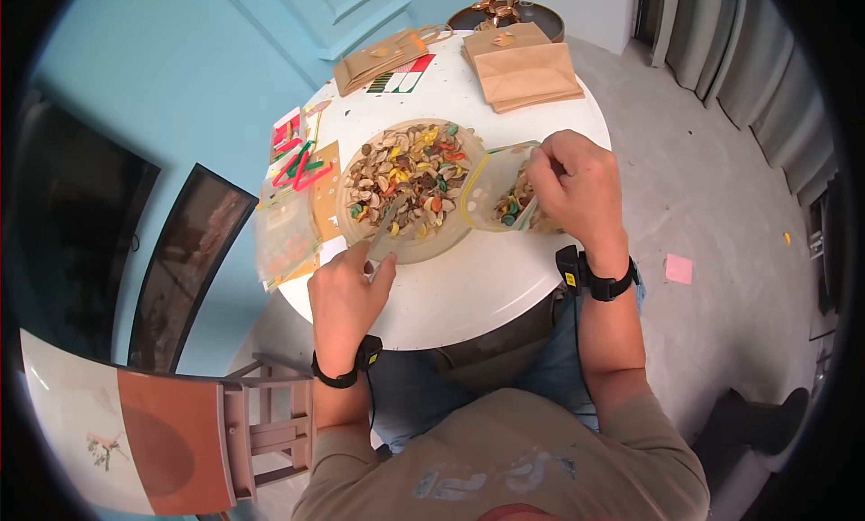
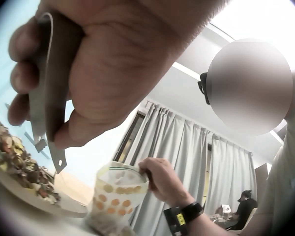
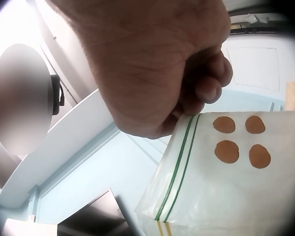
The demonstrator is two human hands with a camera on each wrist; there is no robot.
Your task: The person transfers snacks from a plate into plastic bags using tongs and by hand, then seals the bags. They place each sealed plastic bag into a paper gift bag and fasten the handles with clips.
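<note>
My left hand [image 1: 347,291] holds metal tongs [image 1: 386,226] between thumb and fingers at the near left rim of a round beige bowl [image 1: 441,249]. Their tips reach over the dried potpourri [image 1: 405,174], a mix of brown, yellow, orange and green pieces. In the left wrist view the two tong arms [image 2: 54,113] stand slightly apart at their toothed tips. At the bowl's right, my right hand [image 1: 581,183] pinches the upper edge of a clear zip bag [image 1: 487,190] with orange dots. The bag's mouth gapes towards the bowl, and some potpourri lies inside it.
Brown paper bags [image 1: 532,78] lie at the back of the round white table [image 1: 432,314]. Red and green clips [image 1: 302,168] and flat clear bags [image 1: 285,235] sit along its left side. A wooden stool [image 1: 270,422] stands at the lower left, and a pink paper [image 1: 678,269] lies on the floor.
</note>
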